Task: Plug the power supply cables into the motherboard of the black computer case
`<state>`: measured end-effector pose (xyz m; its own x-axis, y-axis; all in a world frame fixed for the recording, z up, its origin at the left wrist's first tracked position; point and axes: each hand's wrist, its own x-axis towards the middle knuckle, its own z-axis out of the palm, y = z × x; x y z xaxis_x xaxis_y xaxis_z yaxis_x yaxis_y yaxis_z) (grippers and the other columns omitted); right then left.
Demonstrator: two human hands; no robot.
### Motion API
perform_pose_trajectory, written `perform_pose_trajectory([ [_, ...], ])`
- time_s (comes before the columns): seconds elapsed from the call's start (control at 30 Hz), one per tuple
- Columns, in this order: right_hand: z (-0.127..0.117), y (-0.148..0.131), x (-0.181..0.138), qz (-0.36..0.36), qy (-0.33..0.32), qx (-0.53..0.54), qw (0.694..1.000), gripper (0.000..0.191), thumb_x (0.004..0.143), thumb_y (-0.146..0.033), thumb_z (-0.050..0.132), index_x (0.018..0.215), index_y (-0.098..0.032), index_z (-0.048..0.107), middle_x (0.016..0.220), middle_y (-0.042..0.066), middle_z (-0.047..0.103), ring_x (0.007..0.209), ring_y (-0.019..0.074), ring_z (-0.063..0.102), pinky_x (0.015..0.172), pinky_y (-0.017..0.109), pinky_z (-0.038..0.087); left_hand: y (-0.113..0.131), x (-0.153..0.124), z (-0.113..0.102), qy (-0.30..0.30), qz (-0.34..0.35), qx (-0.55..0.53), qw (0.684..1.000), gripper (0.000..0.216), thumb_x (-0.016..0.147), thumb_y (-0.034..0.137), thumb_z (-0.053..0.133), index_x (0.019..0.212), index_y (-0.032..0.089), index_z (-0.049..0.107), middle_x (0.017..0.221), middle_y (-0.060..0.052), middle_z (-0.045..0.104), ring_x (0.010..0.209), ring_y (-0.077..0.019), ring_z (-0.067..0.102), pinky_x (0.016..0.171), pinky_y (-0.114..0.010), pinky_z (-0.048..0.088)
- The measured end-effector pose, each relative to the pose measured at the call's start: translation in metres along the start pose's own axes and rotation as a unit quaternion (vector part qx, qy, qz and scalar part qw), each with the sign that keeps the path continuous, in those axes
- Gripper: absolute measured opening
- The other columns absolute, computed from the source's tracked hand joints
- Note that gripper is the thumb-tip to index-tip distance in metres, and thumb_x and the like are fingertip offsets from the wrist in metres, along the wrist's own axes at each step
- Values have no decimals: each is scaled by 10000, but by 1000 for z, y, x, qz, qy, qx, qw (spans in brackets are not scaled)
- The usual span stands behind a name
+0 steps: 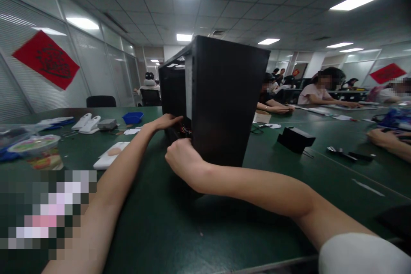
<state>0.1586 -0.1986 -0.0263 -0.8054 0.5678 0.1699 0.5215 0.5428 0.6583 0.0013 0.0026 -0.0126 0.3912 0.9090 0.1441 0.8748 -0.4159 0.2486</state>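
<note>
Black computer case upright on green tabletop. Left hand reaches into case's open side, fingers extended near wires; right hand clenched on case's lower front edge. Best practice, judged: brace case firmly, work wires gently.

Black computer case is standing upright on the green table, near its middle and directly ahead. It is a tall, matte-black rectangular box, turned so that one corner edge is facing the viewer. Solid side panel is facing right. The open side is facing left, showing a dark interior with a pale strip along the front edge. Red and dark wires are showing low inside the opening; detail is too dim to resolve. Ceiling lights are reflecting faintly on the top inner frame. The base is sitting flat, the case not tilting.
</note>
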Motion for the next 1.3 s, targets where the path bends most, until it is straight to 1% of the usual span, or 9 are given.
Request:
perform_pose_trajectory([
  [0.1,15,23,-30,51,-3,22,998,377,926,21,415,920,-70,780,875,191,772,743,260,739,565,298,508,1,8,3,-31,29,50,998,744,971,671,337,1000,71,776,861,-103,736,771,-202,613,659,-271,417],
  [0.23,52,66,-62,127,-43,30,990,400,963,-17,400,920,-93,790,878,190,778,765,272,758,570,305,471,16,15,9,-64,91,137,984,697,894,699,482,1106,97,763,1026,-139,762,870,-232,663,718,-270,448],
  [0.33,88,105,-83,180,-52,33,982,472,1072,-308,391,959,-82,790,878,225,776,835,315,772,607,333,465,38,16,15,-56,105,179,977,698,882,717,531,1160,113,745,1085,-160,757,937,-268,693,793,-297,489],
  [0.4,111,132,-96,204,-67,29,976,590,1084,-451,344,983,-64,778,900,248,773,866,327,775,650,341,460,57,15,19,-46,101,213,971,596,931,628,535,1175,123,739,1107,-169,754,981,-285,704,850,-322,507],
  [0.5,142,165,-110,236,-72,23,969,672,1083,-538,282,1028,-68,760,952,252,775,914,333,771,694,347,442,83,9,25,-41,91,266,959,503,964,497,539,1178,85,733,1135,-228,739,1043,-336,704,883,-373,527],
  [0.6,161,183,-116,237,-71,29,968,671,1085,-546,273,1038,-93,766,1009,236,778,957,326,764,711,339,417,102,-1,26,-45,81,290,953,464,969,436,533,1204,86,725,1153,-236,734,1070,-352,701,868,-386,539],
  [0.87,171,189,-117,187,-34,42,981,640,1085,-538,287,1001,-125,770,994,183,792,905,294,766,701,320,424,125,-29,11,-100,49,299,948,426,985,389,533,1229,91,717,1197,-222,725,1072,-352,699,828,-380,545],
  [1.17,160,183,-121,171,-37,42,984,616,1079,-541,314,944,-142,764,913,168,792,840,286,768,654,322,420,139,-43,-2,-153,37,289,944,372,913,301,639,1196,86,749,1151,-221,740,993,-335,711,831,-380,545],
  [1.3,153,180,-123,164,-41,49,984,617,1073,-554,334,921,-142,767,877,165,788,823,291,767,658,327,428,148,-52,-8,-178,26,284,942,345,901,292,639,1170,117,766,1122,-191,753,928,-293,710,783,-344,543],
])
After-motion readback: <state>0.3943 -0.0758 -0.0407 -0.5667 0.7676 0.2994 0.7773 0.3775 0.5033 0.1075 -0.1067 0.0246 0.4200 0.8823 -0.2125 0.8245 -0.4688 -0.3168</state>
